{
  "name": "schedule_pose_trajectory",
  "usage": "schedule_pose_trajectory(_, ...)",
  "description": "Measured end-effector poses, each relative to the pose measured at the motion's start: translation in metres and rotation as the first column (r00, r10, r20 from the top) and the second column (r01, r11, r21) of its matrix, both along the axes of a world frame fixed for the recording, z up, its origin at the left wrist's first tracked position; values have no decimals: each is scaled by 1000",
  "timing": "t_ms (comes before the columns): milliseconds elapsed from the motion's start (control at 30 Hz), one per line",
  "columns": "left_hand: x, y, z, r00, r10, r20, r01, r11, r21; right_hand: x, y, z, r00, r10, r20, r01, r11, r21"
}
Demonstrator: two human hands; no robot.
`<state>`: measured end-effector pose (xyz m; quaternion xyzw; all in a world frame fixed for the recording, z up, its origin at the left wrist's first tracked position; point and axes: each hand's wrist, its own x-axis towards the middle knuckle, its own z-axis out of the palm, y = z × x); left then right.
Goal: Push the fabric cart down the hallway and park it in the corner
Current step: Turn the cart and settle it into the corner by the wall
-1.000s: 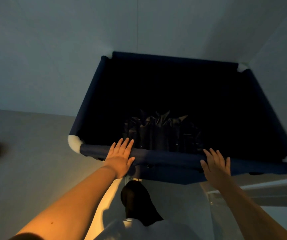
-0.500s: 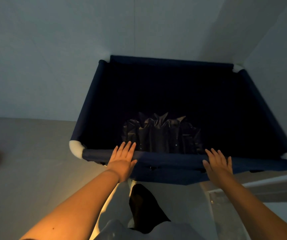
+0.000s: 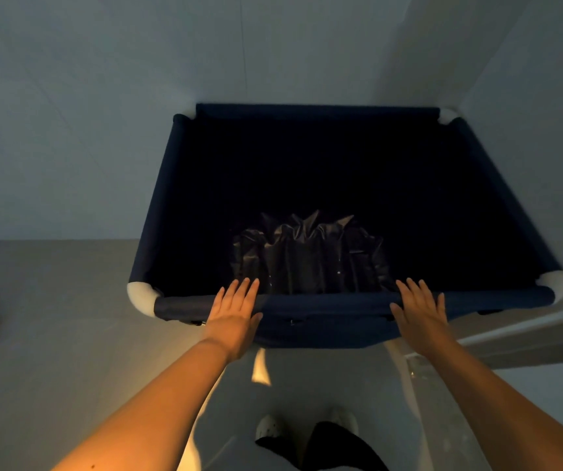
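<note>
Against corner walls (image 3: pixel 103 113), fabric cart (image 3: pixel 324 305), pale floor (image 3: pixel 52 334)

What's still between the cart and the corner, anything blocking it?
Nothing visible. The fabric cart already sits with its far rail close along the back wall and its far right corner tucked near where the walls meet. Both the left hand and right hand rest flat on the near rail.

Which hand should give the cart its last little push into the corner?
Probably the left hand. The cart already has its right side along the right wall, while floor still shows on its left. Both hands lie flat and open on the near rail; the right hand can just steady it.
</note>
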<state>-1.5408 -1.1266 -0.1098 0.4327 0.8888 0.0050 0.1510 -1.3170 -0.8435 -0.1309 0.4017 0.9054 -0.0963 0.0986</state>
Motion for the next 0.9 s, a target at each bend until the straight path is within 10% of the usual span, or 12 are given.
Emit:
schedule_pose_trajectory(267,3,-3,5,999,8,44,-7,999,-32,5,-6,14,998,63,-30,-60,995,75)
schedule_pose_trajectory(567,-13,62,147,956,80,281,63,882,-467,-42,27,127,755,419,505,-259,898,-356)
schedule_pose_trajectory(767,2,94,297,999,19,-29,-19,1000,-6,-73,26,301,881,473,27,-464,873,-148)
schedule_pose_trajectory(900,28,92,365,947,44,-319,34,972,233,-53,13,401,785,534,-315,-496,845,197)
